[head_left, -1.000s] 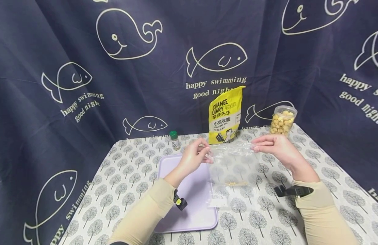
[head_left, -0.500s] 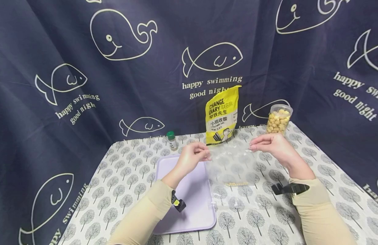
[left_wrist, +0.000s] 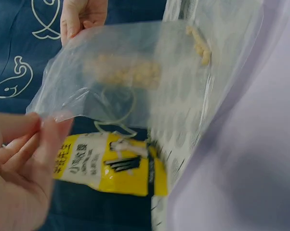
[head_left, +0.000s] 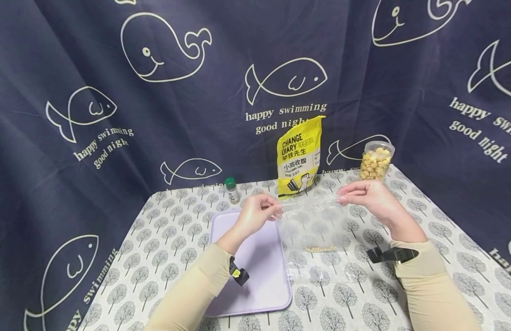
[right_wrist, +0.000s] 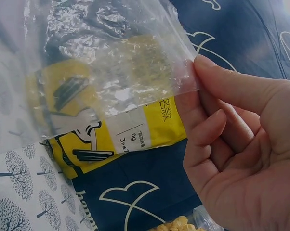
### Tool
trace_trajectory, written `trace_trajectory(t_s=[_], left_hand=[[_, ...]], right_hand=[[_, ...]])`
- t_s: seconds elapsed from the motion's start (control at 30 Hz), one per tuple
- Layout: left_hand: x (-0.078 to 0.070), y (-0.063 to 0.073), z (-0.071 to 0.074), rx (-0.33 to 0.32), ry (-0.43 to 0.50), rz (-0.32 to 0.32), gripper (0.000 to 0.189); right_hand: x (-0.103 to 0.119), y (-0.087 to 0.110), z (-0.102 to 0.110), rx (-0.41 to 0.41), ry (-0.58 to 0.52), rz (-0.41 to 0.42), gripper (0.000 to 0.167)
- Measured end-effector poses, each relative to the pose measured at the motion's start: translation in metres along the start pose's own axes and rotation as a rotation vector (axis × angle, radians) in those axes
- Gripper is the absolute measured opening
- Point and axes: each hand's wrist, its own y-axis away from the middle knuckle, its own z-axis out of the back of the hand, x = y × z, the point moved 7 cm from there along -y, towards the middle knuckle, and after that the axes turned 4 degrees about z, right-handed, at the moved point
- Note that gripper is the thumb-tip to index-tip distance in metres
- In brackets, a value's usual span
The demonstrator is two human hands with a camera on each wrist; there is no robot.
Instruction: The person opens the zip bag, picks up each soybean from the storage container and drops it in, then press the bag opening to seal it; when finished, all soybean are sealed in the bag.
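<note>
A clear plastic bag [head_left: 317, 225] hangs between both hands, its top edge stretched across. My left hand [head_left: 257, 215] pinches its left top corner between thumb and fingers. At the opposite corner, my right hand [head_left: 369, 200] pinches the film between thumb and forefinger, as the right wrist view also shows. Several small pale yellow kernels [head_left: 320, 249] lie in a row low in the bag; in the left wrist view the kernels [left_wrist: 200, 47] gather along the bottom. Behind the bag stands a yellow printed snack pouch [head_left: 300, 158], partly seen through the film in the right wrist view.
A lilac tray [head_left: 255, 285] lies under my left forearm. A small green-capped bottle [head_left: 232, 190] stands at the back left. Behind my right hand is a clear jar of popcorn [head_left: 376, 161]. A tree-print cloth [head_left: 168, 257] covers the table, and a dark blue fish-print curtain [head_left: 189, 115] rises behind.
Both hands keep their hold on the bag's top corners. The top edge looks pulled straighter, and the kernels settle into a row. The whole head view has shifted slightly.
</note>
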Motion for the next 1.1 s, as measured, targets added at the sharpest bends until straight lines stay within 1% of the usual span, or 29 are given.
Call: trace_trajectory(t_s=[0.1,0.13,0.2,0.23,0.3,0.37,0.43,0.5,0.53,0.6,0.63,0.7,0.8,0.87,0.97,1.03,1.1], left_hand=[[-0.01,-0.005,0.002,-0.019,-0.219,-0.056,0.028],[-0.015,-0.009,0.001,-0.029,-0.284,-0.073,0.036],[-0.029,-0.016,-0.008,-0.026,-0.377,-0.1,0.052],[-0.037,-0.019,-0.014,-0.015,-0.422,-0.118,0.057],[-0.054,-0.027,-0.034,0.037,-0.52,-0.172,0.058],[-0.068,-0.033,-0.057,0.117,-0.605,-0.232,0.054],[-0.078,-0.039,-0.077,0.179,-0.671,-0.278,0.047],[-0.083,-0.044,-0.09,0.213,-0.694,-0.285,0.039],[-0.084,-0.046,-0.094,0.222,-0.688,-0.271,0.035],[-0.084,-0.05,-0.098,0.217,-0.681,-0.235,0.031],[-0.083,-0.051,-0.098,0.214,-0.67,-0.214,0.03],[-0.083,-0.052,-0.098,0.21,-0.663,-0.196,0.028],[-0.084,-0.053,-0.097,0.203,-0.665,-0.209,0.025],[-0.086,-0.053,-0.097,0.205,-0.668,-0.234,0.024],[-0.086,-0.053,-0.098,0.215,-0.672,-0.25,0.021],[-0.083,-0.053,-0.099,0.225,-0.674,-0.244,0.021],[-0.08,-0.054,-0.099,0.239,-0.651,-0.221,0.018]], right_hand=[[0.002,0.0,-0.003,0.013,0.011,0.0,0.038],[0.002,0.001,-0.004,0.019,0.018,0.003,0.038],[0.003,0.001,-0.005,0.031,0.019,0.007,0.038],[0.004,0.001,-0.006,0.035,0.019,0.012,0.038],[0.005,0.001,-0.007,0.034,0.017,0.017,0.038],[0.006,0.001,-0.009,0.032,0.013,0.031,0.037],[0.007,0.001,-0.01,0.036,-0.003,0.056,0.035],[0.009,0.001,-0.012,0.045,-0.019,0.08,0.032],[0.009,0.001,-0.013,0.048,-0.024,0.091,0.032],[0.01,0.0,-0.014,0.052,-0.033,0.104,0.03],[0.01,0.0,-0.015,0.054,-0.034,0.109,0.029],[0.011,-0.001,-0.017,0.054,-0.035,0.114,0.028],[0.014,-0.002,-0.017,0.048,-0.025,0.12,0.028],[0.015,-0.002,-0.016,0.044,-0.014,0.118,0.028],[0.016,-0.001,-0.015,0.042,0.009,0.111,0.027],[0.015,0.0,-0.014,0.048,0.012,0.109,0.027],[0.015,0.001,-0.013,0.053,0.014,0.115,0.028]])
